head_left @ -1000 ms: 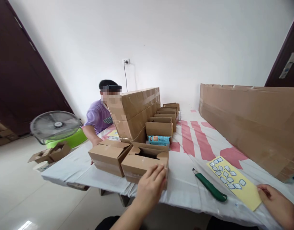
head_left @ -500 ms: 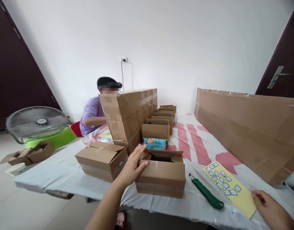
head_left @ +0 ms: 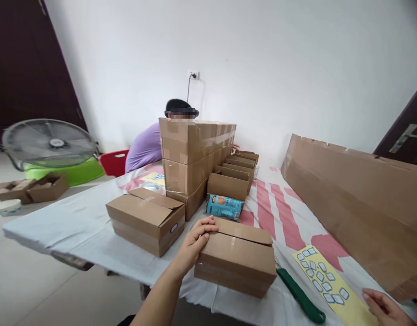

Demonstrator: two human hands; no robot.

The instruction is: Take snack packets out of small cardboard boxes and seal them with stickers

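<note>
1. Now lidded: near carton (head_left: 234,258), clock centre for every entry below, near the table's front edge. Half a second ago, flaps up and top gaping; at present, flaps lowered, with a slim gap along the seam. Judged as closing nearly complete.

2. Left hand (head_left: 196,235), on the carton's 10 o'clock top corner. Fingers laid over the edge, thumb extended, not clenched; steadying or pressing, by appearance. One second ago, at the opposite end.

3. Right hand (head_left: 381,305), at 4 o'clock. Fingers loosely curled beside yellow sheet (head_left: 349,312); pinch or contact, cannot tell. On the sheet, white stickers (head_left: 327,286) with blue outlines.

4. Labelled carton (head_left: 137,210), at 10 o'clock, flaps down. On its facing end, blue-edged label (head_left: 174,227). Clearly apart from near carton; one second ago, close beside. Judged as near carton set out for separate handling, no label visible on it.

5. Green cutter (head_left: 302,296), at 4 o'clock. Blade end just beside the carton's corner, gap narrower than half a second ago; touching, cannot tell.

6. Blue packet (head_left: 225,207), at 12 o'clock, lying before row of upright flaps (head_left: 229,183).

7. Co-worker's hand (head_left: 235,147), at 12 o'clock, newly visible beyond stacked cartons (head_left: 176,179).
</note>
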